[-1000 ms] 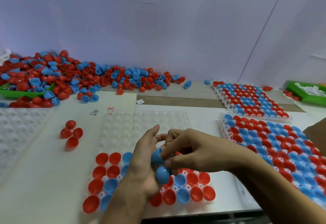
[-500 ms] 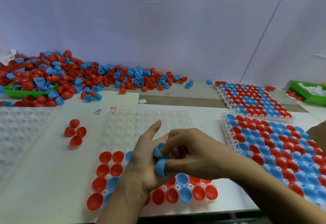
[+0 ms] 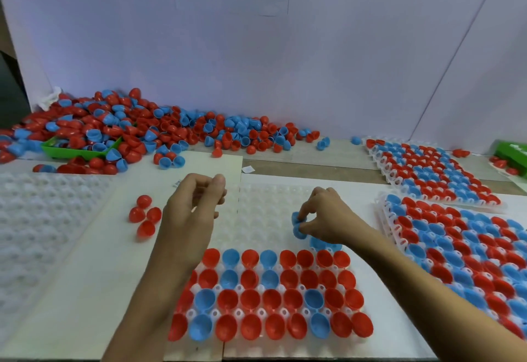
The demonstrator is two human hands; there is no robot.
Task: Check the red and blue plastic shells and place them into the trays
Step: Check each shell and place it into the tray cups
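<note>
A clear white tray (image 3: pixel 271 213) lies in front of me, its near rows filled with red and blue shells (image 3: pixel 268 296). My right hand (image 3: pixel 328 216) pinches blue shells (image 3: pixel 298 226) just above the tray's right side, beside another blue shell (image 3: pixel 322 243) seated in a cell. My left hand (image 3: pixel 191 207) hovers over the tray's left edge with loosely curled fingers and nothing visible in it. Several loose red shells (image 3: pixel 144 214) lie on the table to its left.
A big heap of red and blue shells (image 3: pixel 148 130) spreads along the back wall over a green bin (image 3: pixel 57 150). Two filled trays (image 3: pixel 456 233) sit at the right, an unfilled tray (image 3: pixel 37 219) at the left, and a green box (image 3: pixel 513 152) at far right.
The hands have parted. My right hand carried the blue shells right and down to the tray; my left hand let go and moved up and left.
</note>
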